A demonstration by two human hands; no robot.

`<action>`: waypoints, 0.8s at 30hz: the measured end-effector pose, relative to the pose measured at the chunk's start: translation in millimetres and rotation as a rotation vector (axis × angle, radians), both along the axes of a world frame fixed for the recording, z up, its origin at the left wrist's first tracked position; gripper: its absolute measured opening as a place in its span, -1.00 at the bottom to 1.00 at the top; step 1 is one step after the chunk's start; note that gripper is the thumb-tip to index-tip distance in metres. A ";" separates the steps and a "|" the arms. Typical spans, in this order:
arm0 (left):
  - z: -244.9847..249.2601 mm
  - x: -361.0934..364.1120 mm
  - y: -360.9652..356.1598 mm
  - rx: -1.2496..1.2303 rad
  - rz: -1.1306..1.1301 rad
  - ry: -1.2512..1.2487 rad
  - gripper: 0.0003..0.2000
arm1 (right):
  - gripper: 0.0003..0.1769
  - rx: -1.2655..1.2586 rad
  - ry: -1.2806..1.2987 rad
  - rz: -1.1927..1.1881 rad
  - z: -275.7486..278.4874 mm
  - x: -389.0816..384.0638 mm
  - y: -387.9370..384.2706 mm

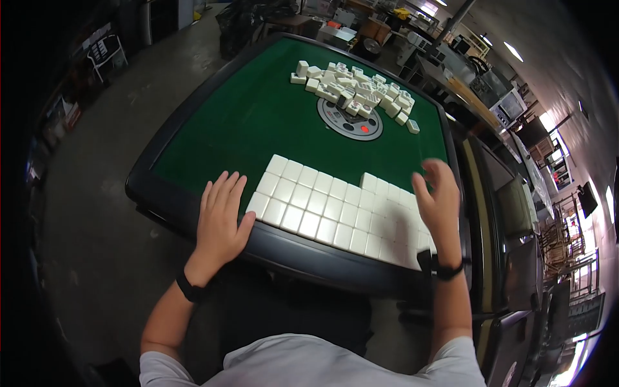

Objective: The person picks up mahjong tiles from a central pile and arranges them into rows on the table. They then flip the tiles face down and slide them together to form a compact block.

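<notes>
Mahjong tiles (316, 205) lie face down in a flat block of several tight rows along the near edge of the green table. The block's far edge has a gap near its middle. My left hand (222, 219) rests at the block's left end, fingers stretched out, with the thumb beside the corner tile. Over the right end hovers my right hand (440, 203), its thumb and curved fingers apart and nothing visible between them. It hides some tiles there and casts a shadow on others. Black bands circle both wrists.
A loose heap of mahjong tiles (361, 90) is piled at the far side, partly covering the round centre panel (351, 122) with its red light. A dark raised rim (193, 219) borders the green felt (219, 122). Dark furniture (516, 258) stands close on the right.
</notes>
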State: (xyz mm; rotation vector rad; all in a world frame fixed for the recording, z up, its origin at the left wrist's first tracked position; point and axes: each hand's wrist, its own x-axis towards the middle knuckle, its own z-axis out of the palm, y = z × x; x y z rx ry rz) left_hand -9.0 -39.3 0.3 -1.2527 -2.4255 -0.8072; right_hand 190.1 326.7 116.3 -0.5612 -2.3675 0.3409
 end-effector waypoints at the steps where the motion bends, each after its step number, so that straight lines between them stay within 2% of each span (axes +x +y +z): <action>1: -1.6 1.2 -0.8 0.064 -0.007 0.024 -0.39 | -0.63 -0.034 -0.063 0.028 2.2 -32.3 9.2; 4: -0.9 0.7 2.7 0.173 -0.015 0.058 -0.43 | -0.58 0.002 -0.229 0.137 -10.8 -133.5 60.5; 7: -3.9 -1.2 0.4 0.192 0.007 0.013 -0.43 | -0.63 0.031 -0.292 0.222 -54.5 -220.4 125.0; 8: -2.8 -0.9 -0.4 0.202 -0.002 -0.010 -0.44 | -0.64 0.109 -0.337 0.197 -70.5 -240.9 143.7; 10: -2.9 -1.0 -0.5 0.207 0.009 -0.019 -0.43 | -0.65 0.196 -0.379 0.186 -89.2 -268.5 163.7; 12: -3.0 -1.1 -1.1 0.219 0.015 -0.029 -0.41 | -0.65 0.193 -0.656 0.058 -102.5 -281.6 175.1; 16: -3.4 -2.3 -1.8 0.247 0.007 -0.055 -0.39 | -0.67 0.059 -0.466 0.013 -106.5 -282.0 171.4; 17: -3.9 -2.2 -1.3 0.247 0.002 -0.052 -0.38 | -0.58 0.074 -0.479 -0.015 -107.5 -286.6 173.8; 18: -4.2 -2.5 -1.0 0.243 -0.005 -0.059 -0.38 | -0.58 0.069 -0.484 -0.021 -106.3 -284.8 167.2; 20: -3.9 -3.8 -1.2 0.252 -0.007 -0.049 -0.37 | -0.40 0.076 -0.426 -0.149 -95.0 -285.7 142.0; 21: -3.6 -4.4 -1.5 0.249 -0.006 -0.047 -0.37 | -0.40 0.074 -0.423 -0.147 -95.0 -288.7 135.9; 24: -4.0 -4.0 -2.7 0.258 -0.005 -0.047 -0.38 | -0.08 0.000 -0.445 -0.318 -94.5 -301.8 118.6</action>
